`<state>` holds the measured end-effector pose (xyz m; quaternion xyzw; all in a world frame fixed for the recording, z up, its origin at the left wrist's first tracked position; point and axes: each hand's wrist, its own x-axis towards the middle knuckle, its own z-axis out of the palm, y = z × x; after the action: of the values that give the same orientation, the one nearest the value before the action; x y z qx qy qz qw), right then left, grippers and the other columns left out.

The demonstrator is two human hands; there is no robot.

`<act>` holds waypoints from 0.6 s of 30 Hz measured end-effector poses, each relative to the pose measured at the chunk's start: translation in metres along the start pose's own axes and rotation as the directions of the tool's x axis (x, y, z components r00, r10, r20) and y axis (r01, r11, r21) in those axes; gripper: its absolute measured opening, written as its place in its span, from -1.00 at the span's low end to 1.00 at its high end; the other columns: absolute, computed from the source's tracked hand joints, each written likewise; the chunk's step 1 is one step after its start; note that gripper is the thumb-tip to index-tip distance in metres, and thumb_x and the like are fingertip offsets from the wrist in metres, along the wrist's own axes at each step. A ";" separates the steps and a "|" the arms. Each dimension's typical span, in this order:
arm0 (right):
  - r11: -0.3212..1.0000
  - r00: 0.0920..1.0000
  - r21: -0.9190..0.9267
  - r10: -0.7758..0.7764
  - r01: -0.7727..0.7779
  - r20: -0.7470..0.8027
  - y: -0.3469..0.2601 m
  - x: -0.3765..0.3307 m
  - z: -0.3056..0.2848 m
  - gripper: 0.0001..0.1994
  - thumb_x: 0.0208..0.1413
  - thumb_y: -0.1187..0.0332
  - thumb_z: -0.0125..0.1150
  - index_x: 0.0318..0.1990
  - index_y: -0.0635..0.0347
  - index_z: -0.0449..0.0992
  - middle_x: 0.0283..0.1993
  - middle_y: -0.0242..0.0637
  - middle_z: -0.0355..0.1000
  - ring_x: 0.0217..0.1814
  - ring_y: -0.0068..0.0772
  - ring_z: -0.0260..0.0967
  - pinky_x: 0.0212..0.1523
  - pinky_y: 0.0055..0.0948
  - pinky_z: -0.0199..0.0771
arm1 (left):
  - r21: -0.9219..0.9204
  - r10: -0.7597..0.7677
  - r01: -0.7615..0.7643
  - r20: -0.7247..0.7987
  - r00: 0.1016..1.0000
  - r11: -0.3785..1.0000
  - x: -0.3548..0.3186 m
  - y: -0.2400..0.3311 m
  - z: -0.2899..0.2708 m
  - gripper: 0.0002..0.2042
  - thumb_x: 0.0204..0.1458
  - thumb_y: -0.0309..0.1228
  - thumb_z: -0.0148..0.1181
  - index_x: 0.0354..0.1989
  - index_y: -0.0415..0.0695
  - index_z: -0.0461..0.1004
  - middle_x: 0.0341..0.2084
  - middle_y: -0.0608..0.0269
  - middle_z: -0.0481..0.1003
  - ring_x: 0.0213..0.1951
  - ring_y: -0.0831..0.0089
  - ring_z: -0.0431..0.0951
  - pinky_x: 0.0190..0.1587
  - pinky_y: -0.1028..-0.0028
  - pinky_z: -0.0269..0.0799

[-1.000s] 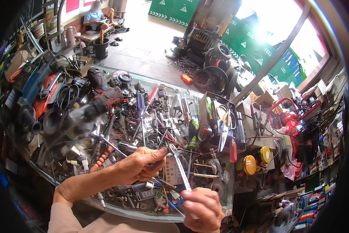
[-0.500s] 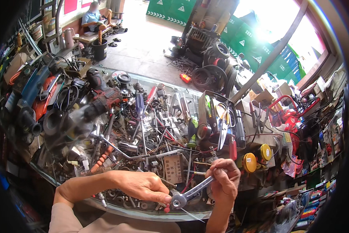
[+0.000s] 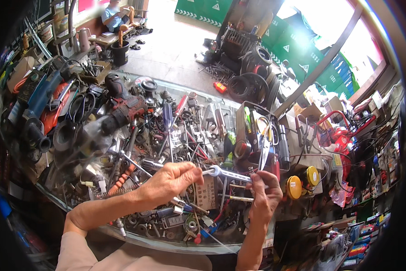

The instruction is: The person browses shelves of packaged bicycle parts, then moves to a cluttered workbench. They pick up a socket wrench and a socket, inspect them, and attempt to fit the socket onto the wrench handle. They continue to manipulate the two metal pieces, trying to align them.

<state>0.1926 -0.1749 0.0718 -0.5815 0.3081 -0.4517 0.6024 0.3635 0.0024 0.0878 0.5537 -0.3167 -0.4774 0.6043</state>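
- Tabletop (image 3: 72, 205) takes up most of the view, with a glass edge and a heap of metal tools all over it.
- Power drill (image 3: 121, 110), red and black, lies far back on the left of the heap.
- Left hand (image 3: 171, 180) is closed, and its fingertips pinch the ring end of the wrench.
- Right hand (image 3: 265, 195) is closed too, and it grips the other end of the wrench.
- Wrench (image 3: 227, 174), shiny and silver, is up off the heap, held flat between both hands near the front of the tabletop.
- So the wrench is already picked out; nothing else looks done with it yet.
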 end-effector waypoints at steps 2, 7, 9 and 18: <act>0.997 0.997 -0.053 0.059 -0.057 0.040 0.009 0.005 -0.001 -0.88 0.05 0.52 0.28 -0.25 0.31 0.51 -0.41 -0.34 0.47 -0.49 -0.60 0.40 -0.43 -0.66 0.35 | -0.050 -0.008 0.005 -0.063 0.998 0.999 0.001 0.000 0.000 -0.73 0.28 -0.22 -0.03 -0.17 -0.16 0.50 -0.65 0.64 0.17 -0.59 0.82 0.08 -0.57 0.68 0.00; 0.959 0.994 -0.283 0.042 -0.012 0.103 0.018 0.006 -0.005 -0.89 0.09 0.49 0.27 -0.24 0.29 0.54 -0.41 -0.40 0.47 -0.43 -0.70 0.37 -0.40 -0.69 0.35 | -0.089 0.041 -0.050 -0.096 0.995 0.995 0.003 -0.002 0.002 -0.64 0.29 -0.29 -0.08 0.20 -0.17 0.31 -0.76 0.57 0.14 -0.73 0.79 0.08 -0.70 0.71 0.03; 0.887 0.981 -0.433 -0.094 0.159 0.167 0.025 0.010 -0.011 -0.92 0.08 0.50 0.27 -0.27 0.30 0.55 -0.32 -0.45 0.43 -0.34 -0.73 0.31 -0.35 -0.71 0.34 | -0.130 0.028 -0.040 -0.095 0.995 0.991 0.000 0.004 0.002 -0.66 0.26 -0.32 -0.01 0.14 -0.19 0.37 -0.63 0.62 0.20 -0.60 0.80 0.13 -0.58 0.73 0.03; 0.392 0.786 -0.688 -0.411 0.610 0.462 -0.020 -0.023 0.004 -0.88 -0.12 0.57 0.31 -0.37 0.26 0.53 -0.36 -0.22 0.47 -0.24 -0.15 0.38 -0.16 -0.26 0.38 | 0.097 0.140 -0.122 -0.205 0.969 0.988 -0.010 0.024 -0.003 -0.75 0.15 -0.44 0.16 -0.06 -0.33 0.48 -0.32 0.31 0.57 -0.28 0.73 0.45 -0.23 0.63 0.41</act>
<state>0.1829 -0.1505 0.0879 -0.9006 0.2160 -0.3553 0.1267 0.3677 0.0112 0.1121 0.6037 -0.3065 -0.3613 0.6411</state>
